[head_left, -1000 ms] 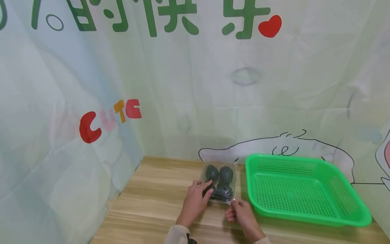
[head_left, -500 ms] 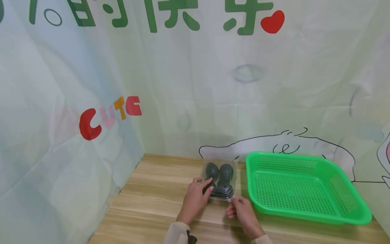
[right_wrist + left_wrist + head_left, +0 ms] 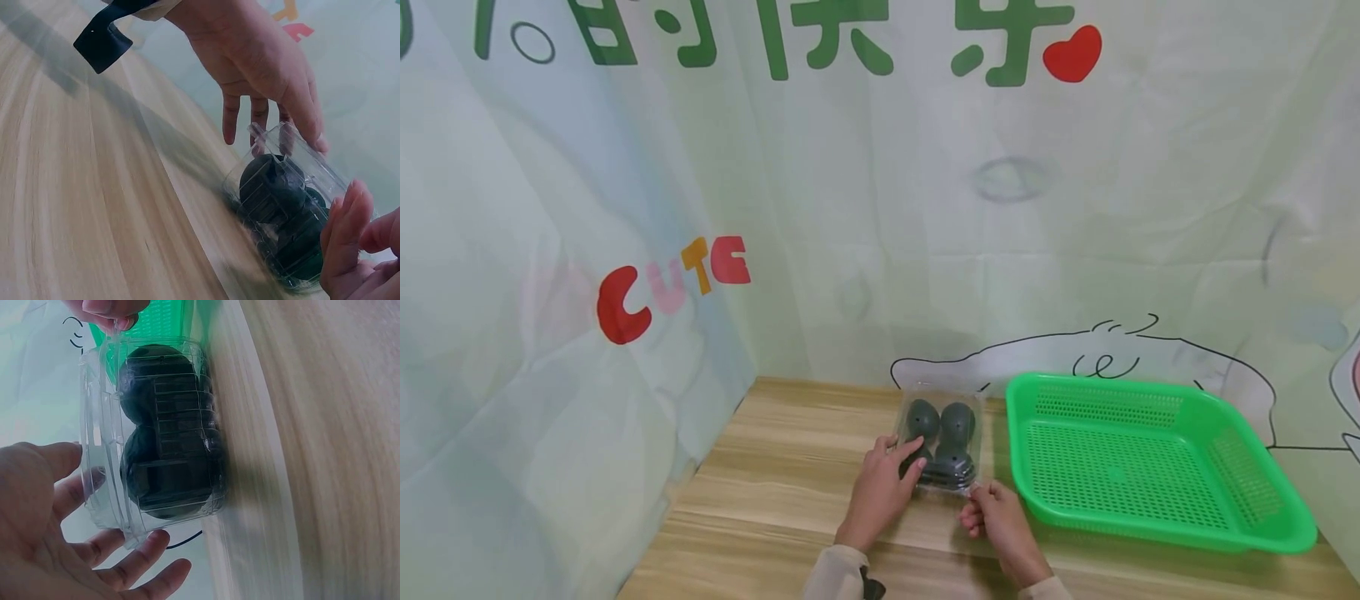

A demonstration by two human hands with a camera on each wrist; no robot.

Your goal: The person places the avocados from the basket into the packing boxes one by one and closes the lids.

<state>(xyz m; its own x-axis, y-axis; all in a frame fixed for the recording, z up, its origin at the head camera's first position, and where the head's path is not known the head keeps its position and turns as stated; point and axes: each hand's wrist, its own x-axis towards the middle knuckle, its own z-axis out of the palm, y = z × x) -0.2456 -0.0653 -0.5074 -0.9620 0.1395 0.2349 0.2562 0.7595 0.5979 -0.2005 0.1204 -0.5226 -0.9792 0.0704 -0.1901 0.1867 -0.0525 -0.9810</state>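
Note:
A clear plastic clamshell box (image 3: 978, 433) stands on the table, its lid down, with several dark, rounded, avocado-like fruits (image 3: 957, 423) inside. My left hand (image 3: 877, 496) rests on the left part of the lid, its thumb and index finger on top. In the left wrist view, the other fingers of that hand (image 3: 56, 531) lie spread along the box's side, fairly straight. My right hand (image 3: 1006, 529) pinches the box's near right corner between thumb and index finger. Its remaining fingers are curled, as the right wrist view shows. Whether the lid is latched cannot be seen.
A green perforated plastic basket (image 3: 1150, 533) with nothing in it stands just right of the box. Printed cloth (image 3: 865, 208) hangs behind and to the left of the wooden table (image 3: 760, 492). A dark strap piece (image 3: 103, 47) is at my left wrist.
The head view has shifted slightly, moving the scene a little upward. Both hands keep their places on the box, and the box and basket stay put.

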